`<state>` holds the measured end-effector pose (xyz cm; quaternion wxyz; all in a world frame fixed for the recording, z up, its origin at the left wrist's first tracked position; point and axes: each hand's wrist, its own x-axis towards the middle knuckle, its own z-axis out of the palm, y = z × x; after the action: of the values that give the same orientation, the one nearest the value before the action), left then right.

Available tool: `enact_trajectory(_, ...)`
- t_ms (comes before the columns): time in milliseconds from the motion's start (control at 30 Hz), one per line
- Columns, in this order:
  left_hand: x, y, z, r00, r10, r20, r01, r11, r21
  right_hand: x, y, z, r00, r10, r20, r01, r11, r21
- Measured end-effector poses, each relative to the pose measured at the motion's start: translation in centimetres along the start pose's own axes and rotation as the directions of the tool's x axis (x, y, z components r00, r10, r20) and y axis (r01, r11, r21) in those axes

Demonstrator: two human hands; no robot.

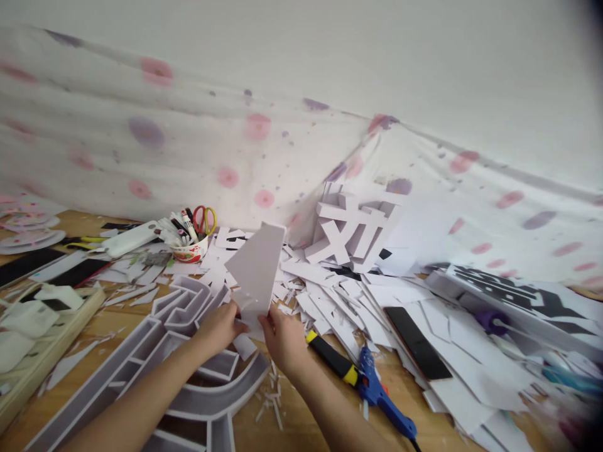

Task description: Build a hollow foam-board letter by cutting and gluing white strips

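Between my hands a white foam board piece (pixel 258 267) stands upright, its left side cut at a slant. My left hand (pixel 217 329) pinches its lower left edge, and my right hand (pixel 286 339) grips the lower right edge. Below and to the left lies a large hollow letter form (pixel 202 398) built of white board strips, with walls standing up from the table. Right of my right hand are a yellow-and-black utility knife (pixel 332 358) and a blue glue gun (pixel 381 395).
White board scraps (pixel 339 307) cover the table's middle and right. A black phone (pixel 417 342) rests on sheets. A finished white character (pixel 351 229) leans at the back. A cup of pens and scissors (pixel 191 250) stands back left, near a power strip (pixel 51 351).
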<state>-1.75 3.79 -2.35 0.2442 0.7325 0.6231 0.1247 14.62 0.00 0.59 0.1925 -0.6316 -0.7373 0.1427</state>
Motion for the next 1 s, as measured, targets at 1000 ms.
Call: enact_trajectory(1000,0.2,0.8,-0.2,0.998,0.048,0.040,-0.052,0.994,0.100,-0.4,1.5,0.5,0.993,-0.085,-0.081,0.098,0.980,0.173)
